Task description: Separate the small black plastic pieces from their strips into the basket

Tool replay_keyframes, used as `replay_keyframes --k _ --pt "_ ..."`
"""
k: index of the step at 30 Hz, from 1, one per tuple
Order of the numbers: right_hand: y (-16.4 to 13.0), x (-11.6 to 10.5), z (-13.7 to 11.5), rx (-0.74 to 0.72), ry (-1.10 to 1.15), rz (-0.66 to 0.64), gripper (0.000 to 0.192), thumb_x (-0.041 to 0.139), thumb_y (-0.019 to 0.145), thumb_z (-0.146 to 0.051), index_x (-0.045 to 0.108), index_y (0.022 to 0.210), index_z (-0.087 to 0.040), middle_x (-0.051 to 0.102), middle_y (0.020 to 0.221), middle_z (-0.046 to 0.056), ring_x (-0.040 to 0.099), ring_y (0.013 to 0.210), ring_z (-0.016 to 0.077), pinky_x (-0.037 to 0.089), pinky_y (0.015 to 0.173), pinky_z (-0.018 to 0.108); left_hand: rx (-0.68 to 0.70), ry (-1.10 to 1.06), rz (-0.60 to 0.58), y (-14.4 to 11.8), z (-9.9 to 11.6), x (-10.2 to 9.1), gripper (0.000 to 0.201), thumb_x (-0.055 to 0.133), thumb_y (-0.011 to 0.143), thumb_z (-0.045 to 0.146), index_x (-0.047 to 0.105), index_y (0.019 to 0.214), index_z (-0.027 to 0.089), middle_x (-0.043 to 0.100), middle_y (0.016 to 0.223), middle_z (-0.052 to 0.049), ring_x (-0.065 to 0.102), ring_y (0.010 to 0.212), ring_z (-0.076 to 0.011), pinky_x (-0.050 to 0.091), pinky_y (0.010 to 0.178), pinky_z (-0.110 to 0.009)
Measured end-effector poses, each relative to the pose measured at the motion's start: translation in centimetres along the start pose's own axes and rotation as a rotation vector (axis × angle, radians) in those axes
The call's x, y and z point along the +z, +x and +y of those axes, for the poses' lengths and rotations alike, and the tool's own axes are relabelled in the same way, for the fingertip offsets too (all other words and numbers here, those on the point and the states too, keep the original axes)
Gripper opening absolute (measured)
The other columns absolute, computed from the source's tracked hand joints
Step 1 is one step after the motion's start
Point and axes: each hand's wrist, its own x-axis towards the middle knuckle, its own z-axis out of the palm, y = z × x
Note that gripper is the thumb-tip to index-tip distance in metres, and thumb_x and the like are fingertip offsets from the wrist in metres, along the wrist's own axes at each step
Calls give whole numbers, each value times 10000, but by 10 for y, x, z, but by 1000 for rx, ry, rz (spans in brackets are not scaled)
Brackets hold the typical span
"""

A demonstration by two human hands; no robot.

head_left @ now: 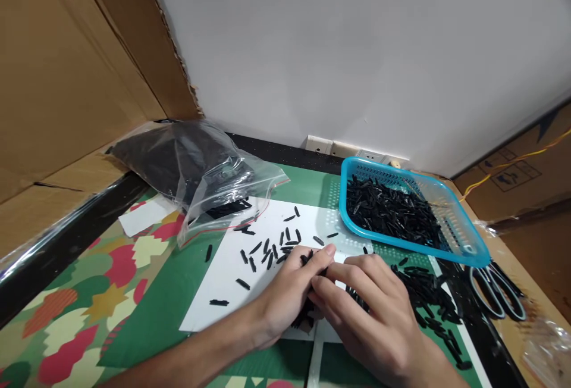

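Observation:
My left hand is closed round a bunch of small black strips, its thumb pressed over them. Against it my right hand curls its fingers, pinching at the same bunch; the fingertips partly hide what they grip. More black strips lie under and beside both hands. The hands meet above a white sheet, where several loose black strips are scattered to the left. A pale narrow band runs down below the hands.
A blue plastic basket of black strips stands at back right, with a loose heap in front. Scissors lie at far right. A clear zip bag of dark contents sits at back left. Cardboard and a wall border the table.

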Motion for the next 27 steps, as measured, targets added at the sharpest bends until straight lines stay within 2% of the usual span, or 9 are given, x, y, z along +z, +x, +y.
replay_keyframes --k 3,5,11,17,23,27 --pt "1 2 -2 41 28 -11 214 521 1024 -46 690 1122 -134 765 1007 108 606 814 232 450 697 374 -49 11 10 0 0 1 626 705 779 799 476 996 258 493 578 93 453 468 -102 274 413 -180" --pt "1 2 1 96 79 0 189 546 1023 -41 681 1100 -148 758 1021 97 600 830 224 461 722 366 -56 11 1 1 2 2 615 683 797 806 470 991 262 447 553 107 406 448 -92 237 404 -173" --pt "0 1 9 300 291 64 145 598 1023 -55 630 1066 -190 700 968 57 604 869 199 488 772 327 -85 -31 -177 1 6 -2 602 693 809 788 426 841 250 386 575 106 265 459 -55 195 385 -138" --pt "-3 0 16 503 444 50 124 591 1056 -149 602 955 -220 654 897 11 596 820 172 471 748 292 -49 -74 -248 1 9 -4 583 621 887 757 426 750 225 367 576 92 231 451 -47 174 364 -128" --pt "-2 1 18 500 423 111 151 621 1046 -181 618 898 -214 653 831 14 600 758 175 474 707 296 10 -68 -297 -2 13 -5 519 612 950 651 429 729 219 380 581 81 229 447 -50 183 359 -126" --pt "-4 -1 20 467 442 112 92 655 1027 -174 647 944 -213 688 869 25 636 801 187 501 740 315 31 -75 -329 -3 13 -5 507 599 973 614 414 717 217 363 580 82 221 453 -50 180 363 -125"
